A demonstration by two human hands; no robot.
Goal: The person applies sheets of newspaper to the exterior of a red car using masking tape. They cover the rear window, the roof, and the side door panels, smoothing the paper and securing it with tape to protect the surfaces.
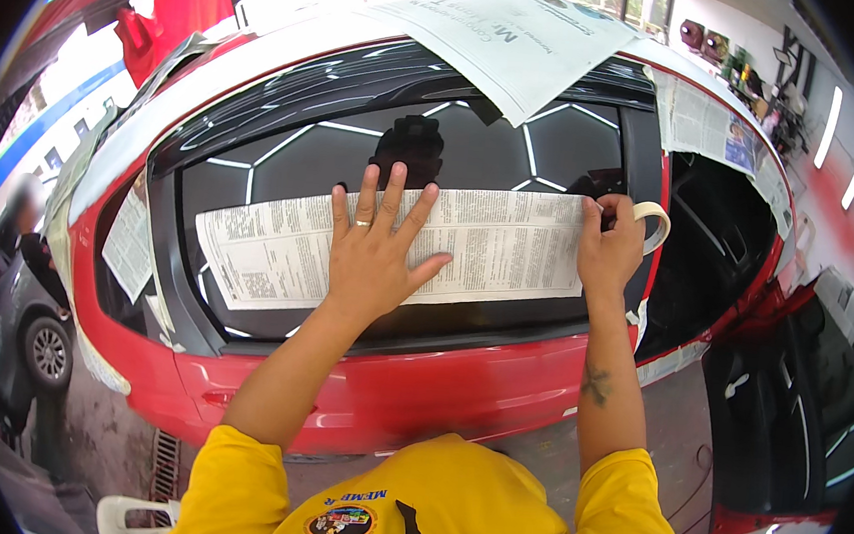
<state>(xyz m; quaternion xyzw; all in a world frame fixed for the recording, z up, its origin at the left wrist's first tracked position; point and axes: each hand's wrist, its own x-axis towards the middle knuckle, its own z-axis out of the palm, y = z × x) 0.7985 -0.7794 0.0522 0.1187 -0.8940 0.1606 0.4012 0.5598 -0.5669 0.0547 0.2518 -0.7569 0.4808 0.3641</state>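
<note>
A long sheet of newspaper (509,248) lies against the dark side window (295,161) of a red car. My left hand (378,253) presses flat on the paper left of its middle, fingers spread, a ring on one finger. At the paper's upper right corner, my right hand (611,243) is closed with its fingertips pinched near the edge. A roll of masking tape (657,229) hangs at that hand, its ring showing on the right side. Whether a strip of tape is under the fingertips cannot be made out.
More paper (520,43) covers the roof, and newspaper (704,123) lines the right opening, where a door is off. A detached door (783,395) stands at right. Far left are a dark car (25,336) and a person (24,225); a white chair (126,519) is lower left.
</note>
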